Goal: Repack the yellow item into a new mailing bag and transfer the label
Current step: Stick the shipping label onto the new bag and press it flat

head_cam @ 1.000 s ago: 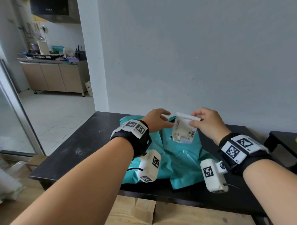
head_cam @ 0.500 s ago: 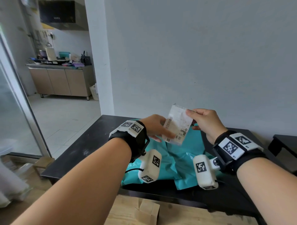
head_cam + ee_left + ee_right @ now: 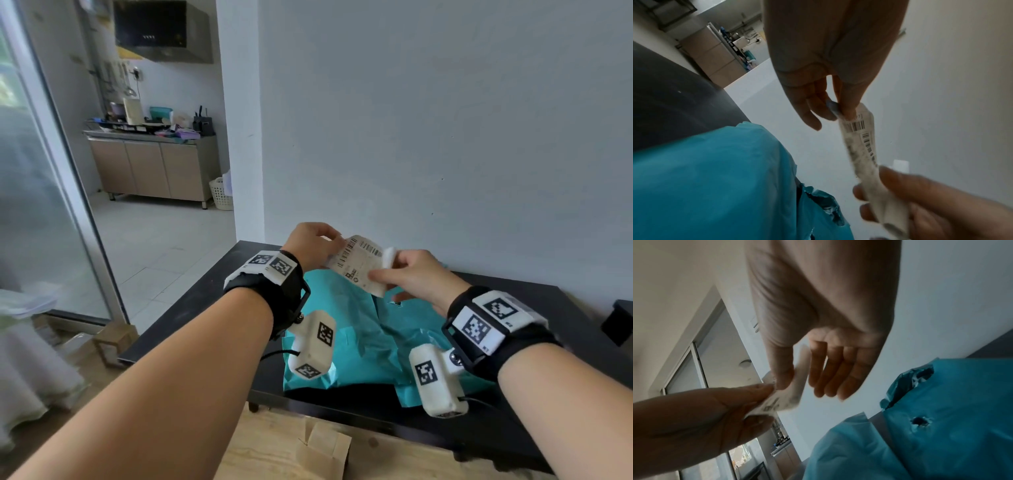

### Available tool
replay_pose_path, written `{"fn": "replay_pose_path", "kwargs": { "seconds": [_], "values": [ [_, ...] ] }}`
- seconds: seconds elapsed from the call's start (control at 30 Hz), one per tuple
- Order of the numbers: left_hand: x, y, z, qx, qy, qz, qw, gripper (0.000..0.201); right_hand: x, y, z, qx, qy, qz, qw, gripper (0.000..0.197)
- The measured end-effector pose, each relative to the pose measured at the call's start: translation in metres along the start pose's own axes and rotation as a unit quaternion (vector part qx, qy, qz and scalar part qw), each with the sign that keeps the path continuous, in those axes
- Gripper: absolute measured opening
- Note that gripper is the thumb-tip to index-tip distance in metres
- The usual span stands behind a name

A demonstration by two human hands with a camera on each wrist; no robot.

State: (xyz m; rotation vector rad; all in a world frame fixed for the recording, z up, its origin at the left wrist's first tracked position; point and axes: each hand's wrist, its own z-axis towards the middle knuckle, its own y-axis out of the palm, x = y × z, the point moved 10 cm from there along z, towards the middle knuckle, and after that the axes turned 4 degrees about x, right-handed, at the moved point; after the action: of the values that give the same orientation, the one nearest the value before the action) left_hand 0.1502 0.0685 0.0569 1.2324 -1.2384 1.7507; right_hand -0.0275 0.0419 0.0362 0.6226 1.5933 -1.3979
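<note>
Both hands are raised above the table, a white label [image 3: 359,263] held between them. One end is pinched by the left hand [image 3: 313,245] between thumb and fingertips; the other end is gripped by the right hand [image 3: 416,277], thumb on top, fingers curled beneath. Barcodes are seen on the label's face, and it is held clear of everything below. Under the hands, crumpled teal mailing bags [image 3: 363,342] are spread over the black table [image 3: 191,308]; a torn edge and a small hole are shown in the right wrist view. The yellow item cannot be made out; whether it lies under the teal plastic cannot be told. Much of the bags is blocked by wrist bands and white camera units. A cardboard piece [image 3: 322,448] lies nearest, below the table's front edge. Beyond, a grey wall [image 3: 445,120] is seen; far left, a kitchen cabinet [image 3: 154,168] and white basket [image 3: 221,193].
</note>
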Motion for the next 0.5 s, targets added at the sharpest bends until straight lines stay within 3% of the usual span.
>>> {"fn": "replay_pose_path", "kwargs": {
  "seconds": [0.17,0.23,0.33,0.5],
  "values": [
    [0.004,-0.006,0.002,-0.012,0.014,0.025,1.000,0.004,-0.019,-0.002,0.008,0.054,-0.029,0.014,0.998,0.035],
    [0.007,-0.012,0.005,-0.017,0.025,0.059,0.998,0.013,-0.024,-0.001,0.012,0.065,-0.042,0.006,0.997,0.041],
    [0.004,-0.018,0.011,-0.021,0.017,0.063,0.998,0.016,-0.031,0.006,0.018,0.064,-0.054,0.001,0.997,0.028],
    [-0.025,-0.032,0.020,0.054,-0.044,-0.003,0.998,0.029,-0.031,0.021,0.030,0.084,-0.061,-0.023,0.994,0.021]
  ]
}}
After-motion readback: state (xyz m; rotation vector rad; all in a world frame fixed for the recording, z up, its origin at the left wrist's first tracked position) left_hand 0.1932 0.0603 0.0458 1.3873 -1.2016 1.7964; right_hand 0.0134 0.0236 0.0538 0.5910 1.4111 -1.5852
